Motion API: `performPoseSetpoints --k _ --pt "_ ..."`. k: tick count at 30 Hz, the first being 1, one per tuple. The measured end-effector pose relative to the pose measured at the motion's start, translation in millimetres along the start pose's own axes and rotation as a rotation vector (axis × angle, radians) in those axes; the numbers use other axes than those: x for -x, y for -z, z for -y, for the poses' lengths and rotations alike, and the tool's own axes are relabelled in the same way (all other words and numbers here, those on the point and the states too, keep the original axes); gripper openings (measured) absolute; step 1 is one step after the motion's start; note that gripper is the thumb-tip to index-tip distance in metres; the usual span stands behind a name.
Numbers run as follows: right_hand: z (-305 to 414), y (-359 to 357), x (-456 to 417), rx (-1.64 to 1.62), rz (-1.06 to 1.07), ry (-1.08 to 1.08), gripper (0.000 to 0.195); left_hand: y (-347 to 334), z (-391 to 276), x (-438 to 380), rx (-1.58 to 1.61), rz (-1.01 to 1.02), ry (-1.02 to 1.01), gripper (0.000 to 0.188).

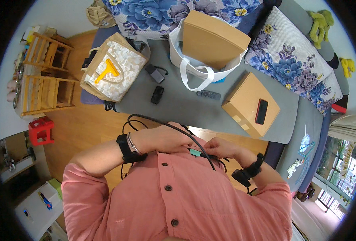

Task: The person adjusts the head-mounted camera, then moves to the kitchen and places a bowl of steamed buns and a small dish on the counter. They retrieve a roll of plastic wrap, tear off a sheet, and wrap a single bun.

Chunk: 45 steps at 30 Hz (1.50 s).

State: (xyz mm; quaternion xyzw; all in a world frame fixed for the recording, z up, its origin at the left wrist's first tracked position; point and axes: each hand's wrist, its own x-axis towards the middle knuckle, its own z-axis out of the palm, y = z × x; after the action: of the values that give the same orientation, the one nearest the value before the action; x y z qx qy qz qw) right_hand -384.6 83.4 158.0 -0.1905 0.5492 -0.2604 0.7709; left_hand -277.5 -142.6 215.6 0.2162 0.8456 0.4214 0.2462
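Both hands are at the waist, over the front of the pink buttoned shirt (178,192). My left hand (170,138) is curled, its fingertips hidden beside a black strap-like item with a mint-green tag (195,152). My right hand (221,147) has bent fingers against the shirt's edge and the same black item; what they grip is unclear. A black cable (172,126) loops over my left hand and down the shirt. Black bands with small devices circle both wrists (129,149), and a metal bracelet (131,141) sits beside the left one.
On the grey bench ahead (129,105) are a patterned bag (129,66) with a yellow squeegee (108,71), a white tote (175,51) holding a cardboard box (211,39), a remote control (208,95), small black devices (157,95), and another box (241,99) bearing a phone (261,111).
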Motion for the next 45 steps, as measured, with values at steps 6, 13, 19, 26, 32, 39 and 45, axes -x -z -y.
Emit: performPoseSetpoints --k 6,13,19,26,32,39,45 --pt "12 -3 -6 0.106 -0.044 0.069 0.028 7 -12 -11 -0.022 0.054 -0.058 0.03" --pt "7 1 -15 -0.085 0.033 -0.006 0.024 -1 -15 -11 -0.088 0.099 -0.007 0.021" --pt "13 1 -10 -0.137 0.085 -0.001 0.023 -7 -10 -4 -0.085 0.055 -0.049 0.014" --pt "21 3 -1 -0.084 0.144 0.038 0.02 -8 -2 -8 -0.147 0.074 -0.08 0.015" --pt "36 6 3 0.414 -0.475 0.478 0.019 13 -2 2 0.29 0.093 0.341 0.027" --pt "73 13 -2 0.695 -0.155 0.296 0.025 45 -25 89 0.344 -0.063 0.346 0.023" --pt "53 13 25 0.687 -0.085 0.201 0.028 -20 -10 168 0.5 -0.425 0.505 0.018"
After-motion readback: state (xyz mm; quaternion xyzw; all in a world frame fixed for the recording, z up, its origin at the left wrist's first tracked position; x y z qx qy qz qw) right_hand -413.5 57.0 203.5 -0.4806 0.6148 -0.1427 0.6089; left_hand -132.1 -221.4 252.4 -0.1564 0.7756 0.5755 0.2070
